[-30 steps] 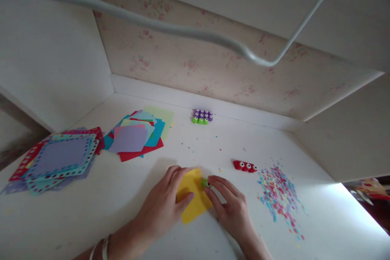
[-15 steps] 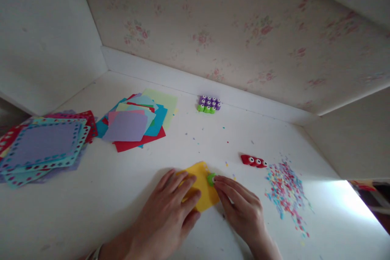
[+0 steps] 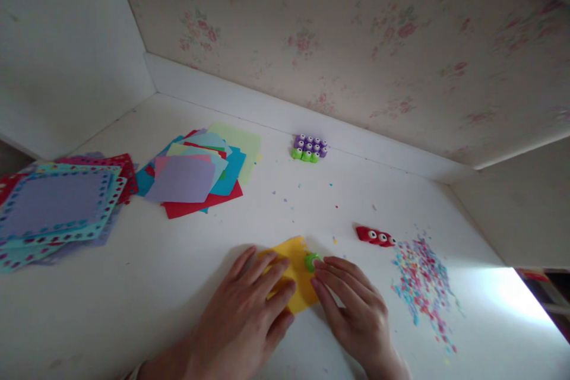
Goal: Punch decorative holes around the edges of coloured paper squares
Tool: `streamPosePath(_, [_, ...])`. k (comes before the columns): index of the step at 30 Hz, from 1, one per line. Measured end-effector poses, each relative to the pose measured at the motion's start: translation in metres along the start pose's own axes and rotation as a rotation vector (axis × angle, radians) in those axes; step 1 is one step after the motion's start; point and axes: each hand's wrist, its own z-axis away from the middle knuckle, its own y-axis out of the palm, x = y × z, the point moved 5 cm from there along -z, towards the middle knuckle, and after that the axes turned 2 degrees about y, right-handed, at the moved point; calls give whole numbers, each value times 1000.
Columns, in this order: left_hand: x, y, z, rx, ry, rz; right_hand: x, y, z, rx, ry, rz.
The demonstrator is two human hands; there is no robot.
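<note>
A yellow sheet of paper (image 3: 299, 301) lies on the white table, with a few small holes near its far corner. My left hand (image 3: 252, 303) rests flat across the paper's left part, fingers spread. At the paper's right edge, my right hand (image 3: 354, 309) has its fingers closed around a small green craft punch (image 3: 312, 260). The fingertips hide part of this punch and of the edge it sits on. Beyond my right hand, several red punches (image 3: 374, 236) stand in a short row.
Purple and green punches (image 3: 310, 146) stand in rows near the wall. Coloured paper sheets (image 3: 182, 178) are piled at left. Further left lies a stack of sheets with punched borders (image 3: 57, 202). A heap of paper confetti (image 3: 423, 279) spreads at right, with stray bits mid-table.
The view has shifted slightly. Both hands stay about the yellow paper, and the right fingers still hold the green punch at its edge, with a slightly altered grip.
</note>
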Motion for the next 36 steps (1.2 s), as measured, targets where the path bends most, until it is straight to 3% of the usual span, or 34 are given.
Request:
streamPosePath(13, [-3, -2, 1, 14, -24, 10, 1, 16, -9, -24, 29, 177])
streamPosePath(23, [-7, -11, 2, -19, 12, -12, 2, 8, 8, -133, 7, 184])
streamPosePath(28, [-5, -13, 3, -12, 4, -14, -20, -10, 13, -258, 167, 236])
streamPosePath(36, [-3, -12, 4, -52, 3, 14, -46, -32, 28, -163, 477, 90])
